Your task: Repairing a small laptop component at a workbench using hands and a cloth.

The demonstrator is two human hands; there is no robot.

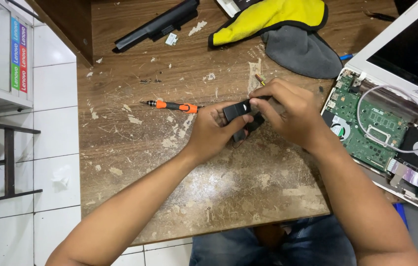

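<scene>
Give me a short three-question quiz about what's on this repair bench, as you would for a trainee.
1. True or false: both hands grip the small black part.
2. What lies just beyond the left hand? A) hammer B) orange-and-black screwdriver C) scissors
3. On which side of the right hand does the opened laptop sit?

Key: 1 true. 2 B. 3 The person's right, with its green circuit board showing.

A small black boxy part (242,114), held just above the worn wooden desk (169,148), partly hidden.
</scene>
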